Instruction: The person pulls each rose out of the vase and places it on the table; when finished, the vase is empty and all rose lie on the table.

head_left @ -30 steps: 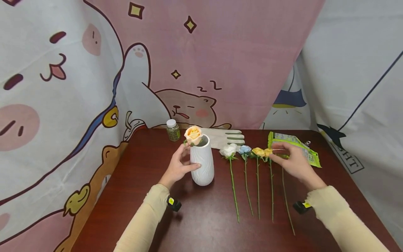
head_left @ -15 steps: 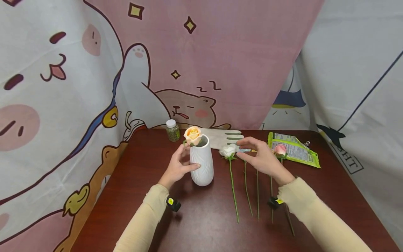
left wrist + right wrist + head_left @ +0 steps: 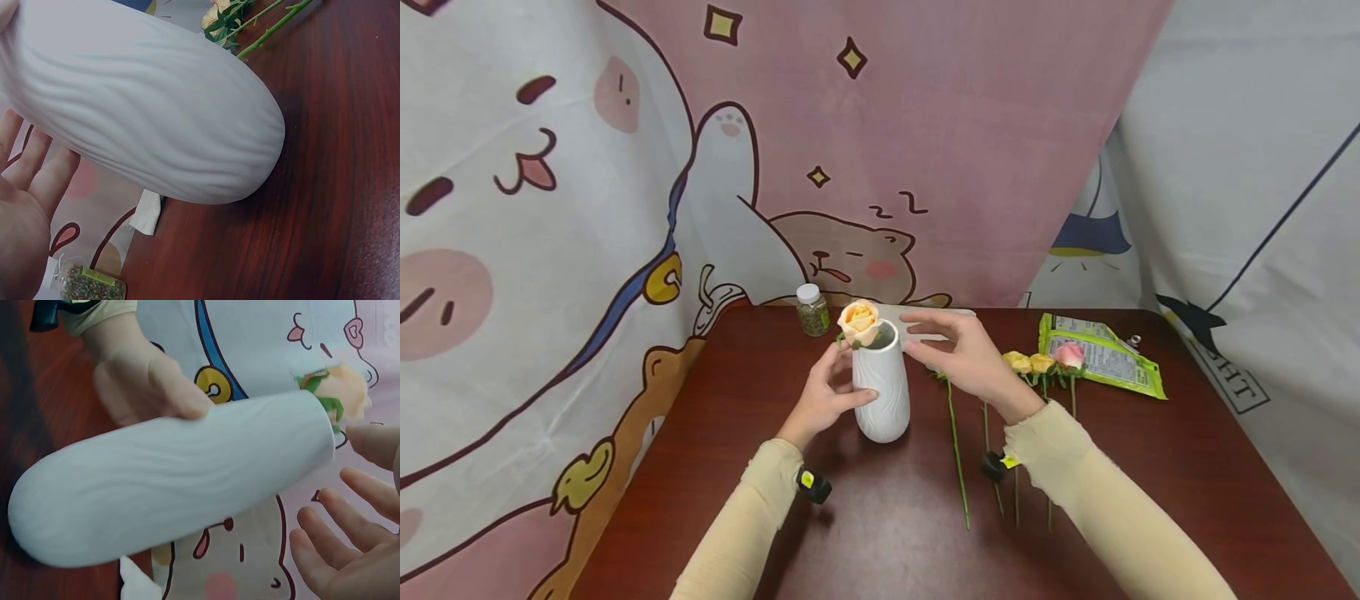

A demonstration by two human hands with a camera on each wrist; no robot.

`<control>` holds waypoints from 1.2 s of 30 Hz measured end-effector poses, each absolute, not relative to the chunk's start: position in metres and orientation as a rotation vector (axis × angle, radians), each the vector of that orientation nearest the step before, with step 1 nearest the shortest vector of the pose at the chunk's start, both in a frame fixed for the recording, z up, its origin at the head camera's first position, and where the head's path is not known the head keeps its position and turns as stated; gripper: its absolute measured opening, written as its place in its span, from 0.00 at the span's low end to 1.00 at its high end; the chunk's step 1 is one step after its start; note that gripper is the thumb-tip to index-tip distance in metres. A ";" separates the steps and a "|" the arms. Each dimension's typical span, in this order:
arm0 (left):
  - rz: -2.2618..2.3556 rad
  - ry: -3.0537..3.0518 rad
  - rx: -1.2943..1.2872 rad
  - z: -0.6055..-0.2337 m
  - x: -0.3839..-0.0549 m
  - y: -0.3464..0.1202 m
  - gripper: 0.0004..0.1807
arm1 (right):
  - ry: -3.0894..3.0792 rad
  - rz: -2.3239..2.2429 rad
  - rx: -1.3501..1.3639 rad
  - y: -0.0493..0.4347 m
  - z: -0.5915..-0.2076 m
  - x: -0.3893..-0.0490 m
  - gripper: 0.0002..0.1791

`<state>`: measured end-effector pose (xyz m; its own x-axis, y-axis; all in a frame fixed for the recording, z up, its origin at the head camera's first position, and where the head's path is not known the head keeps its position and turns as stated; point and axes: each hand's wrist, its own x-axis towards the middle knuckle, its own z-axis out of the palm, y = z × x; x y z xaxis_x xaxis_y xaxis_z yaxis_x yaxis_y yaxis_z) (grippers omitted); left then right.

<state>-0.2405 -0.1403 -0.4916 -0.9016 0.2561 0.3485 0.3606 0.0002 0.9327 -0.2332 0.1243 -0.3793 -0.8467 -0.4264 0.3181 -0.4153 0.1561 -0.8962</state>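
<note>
A white vase (image 3: 882,400) with a wavy relief stands upright on the table. My left hand (image 3: 823,402) holds its side, thumb across the front and fingers around the far side. One peach rose (image 3: 859,322) leans out of the vase's left rim, its stem hidden inside. Just right of the rim is my right hand (image 3: 958,354), fingers spread and holding nothing; the right wrist view shows the fingertips (image 3: 306,515) apart from the vase. Two yellow roses (image 3: 1028,362) and a pink rose (image 3: 1070,355) lie to the right. My right hand covers the white and blue blooms.
Behind the vase lies a white glove (image 3: 891,312), largely hidden. A white-capped jar (image 3: 812,311) stands at the back left. A green packet (image 3: 1105,357) lies at the right rear of the dark red table (image 3: 880,533). Printed cloth (image 3: 1000,150) hangs behind.
My right hand has moved left from the yellow roses, past the blue and white ones, to beside the vase rim. My left hand and the vase have stayed in place.
</note>
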 end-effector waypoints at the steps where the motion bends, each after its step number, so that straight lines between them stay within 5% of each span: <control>1: -2.061 -2.167 -0.670 -0.491 -0.240 -0.140 0.41 | 2.363 -1.844 -0.866 0.120 -0.378 -0.233 0.24; 13: -2.043 -2.169 -0.695 -0.493 -0.241 -0.140 0.40 | 2.307 -1.736 -0.967 0.088 -0.374 -0.245 0.29; 25: -2.038 -2.147 -0.721 -0.494 -0.242 -0.141 0.42 | 2.366 -1.679 -1.043 0.073 -0.372 -0.244 0.20; 36: -2.036 -2.174 -0.705 -0.493 -0.241 -0.141 0.40 | 2.368 -1.691 -0.967 0.072 -0.370 -0.240 0.24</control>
